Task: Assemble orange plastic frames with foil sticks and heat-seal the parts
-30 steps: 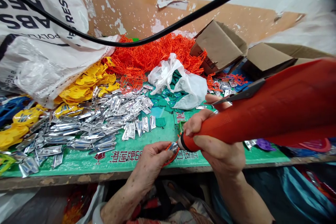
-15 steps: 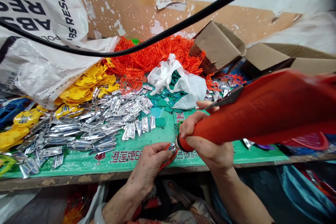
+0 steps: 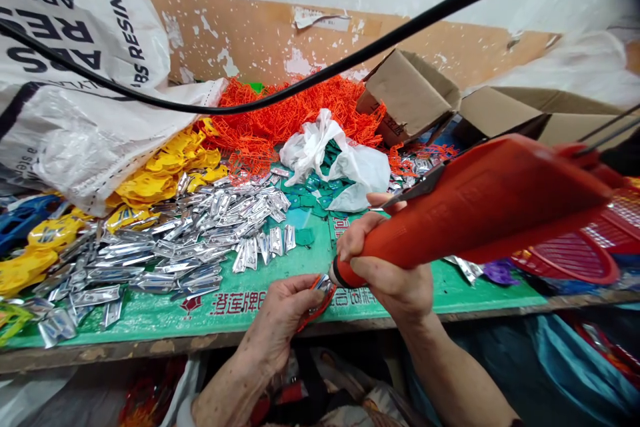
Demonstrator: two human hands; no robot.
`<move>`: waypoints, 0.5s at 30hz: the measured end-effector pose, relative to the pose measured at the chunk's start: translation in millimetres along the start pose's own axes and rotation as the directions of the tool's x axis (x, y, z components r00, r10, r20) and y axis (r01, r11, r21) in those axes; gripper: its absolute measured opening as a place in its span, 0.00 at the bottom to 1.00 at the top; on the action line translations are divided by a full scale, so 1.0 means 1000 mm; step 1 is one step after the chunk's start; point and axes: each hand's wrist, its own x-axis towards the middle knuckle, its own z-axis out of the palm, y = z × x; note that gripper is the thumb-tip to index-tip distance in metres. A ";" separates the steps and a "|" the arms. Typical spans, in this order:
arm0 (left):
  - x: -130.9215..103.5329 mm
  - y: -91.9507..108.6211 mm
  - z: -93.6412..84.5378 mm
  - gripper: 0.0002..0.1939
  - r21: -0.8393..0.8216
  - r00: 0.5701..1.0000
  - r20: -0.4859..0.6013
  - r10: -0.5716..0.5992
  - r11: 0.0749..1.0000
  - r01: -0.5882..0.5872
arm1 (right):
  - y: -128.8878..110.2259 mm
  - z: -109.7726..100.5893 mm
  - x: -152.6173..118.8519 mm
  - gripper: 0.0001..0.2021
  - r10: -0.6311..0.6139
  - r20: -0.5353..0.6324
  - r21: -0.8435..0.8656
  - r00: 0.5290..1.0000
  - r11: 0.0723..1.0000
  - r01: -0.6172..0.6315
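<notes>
My left hand (image 3: 274, 313) is closed at the table's front edge, pinching a small orange plastic part (image 3: 316, 312) with a shiny silver piece on it. My right hand (image 3: 393, 280) wraps around the front of a red power screwdriver (image 3: 465, 207) with a metal lever along its top. The tool slants down to the left, its tip meeting the silver piece by my left fingertips. The exact contact point is too small to make out. Left of the hands, silver plastic pieces (image 3: 200, 233) lie in a loose heap, with several standing in a row.
Yellow parts (image 3: 165, 160) spill from a white sack (image 3: 65, 140). Behind are a pile of orange frames (image 3: 300, 107) and a white bag (image 3: 363, 173) with green pieces. Cardboard boxes (image 3: 407, 97) and red baskets (image 3: 570, 257) stand right. A black cable (image 3: 320, 77) crosses above the table.
The view has shifted slightly. The back end of the screwdriver now shows more to the right, and my right hand sits slightly further left. Both hands keep their holds.
</notes>
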 end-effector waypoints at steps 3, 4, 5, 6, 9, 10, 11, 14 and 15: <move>0.000 0.000 0.000 0.10 0.011 1.000 0.000 0.002 1.000 -0.002 | 0.001 0.001 -0.001 0.14 -0.005 -0.012 0.013 1.000 1.000 0.005; 0.000 0.000 0.000 0.10 0.018 1.000 -0.003 0.001 1.000 -0.001 | 0.000 0.001 -0.002 0.17 -0.010 -0.011 0.028 1.000 1.000 0.010; 0.000 0.001 0.001 0.10 0.028 1.000 -0.005 0.003 1.000 -0.003 | -0.001 0.001 -0.002 0.20 -0.015 -0.006 0.052 1.000 0.999 0.015; -0.001 0.001 0.001 0.10 0.039 1.000 -0.007 0.011 0.999 -0.011 | -0.003 0.001 -0.002 0.23 -0.021 0.000 0.084 1.000 0.996 0.021; -0.002 0.002 0.002 0.12 0.066 0.999 -0.013 0.048 0.997 -0.047 | -0.011 0.001 0.001 0.29 -0.039 0.013 0.209 0.999 0.977 0.035; -0.002 0.002 0.002 0.13 0.073 0.998 -0.010 0.060 0.996 -0.059 | -0.014 0.001 0.003 0.29 -0.039 0.006 0.239 0.999 0.970 0.036; -0.002 0.001 0.001 0.13 0.078 0.997 -0.005 0.071 0.994 -0.070 | -0.017 0.000 0.006 0.28 -0.040 -0.006 0.258 0.999 0.965 0.040; -0.001 0.000 0.000 0.15 0.093 0.994 0.006 0.109 0.990 -0.109 | -0.022 -0.005 0.015 0.21 -0.079 -0.065 0.259 0.995 0.961 0.093; -0.001 -0.001 -0.001 0.16 0.102 0.993 0.002 0.119 0.988 -0.118 | -0.022 -0.008 0.018 0.19 -0.103 -0.086 0.246 0.991 0.962 0.121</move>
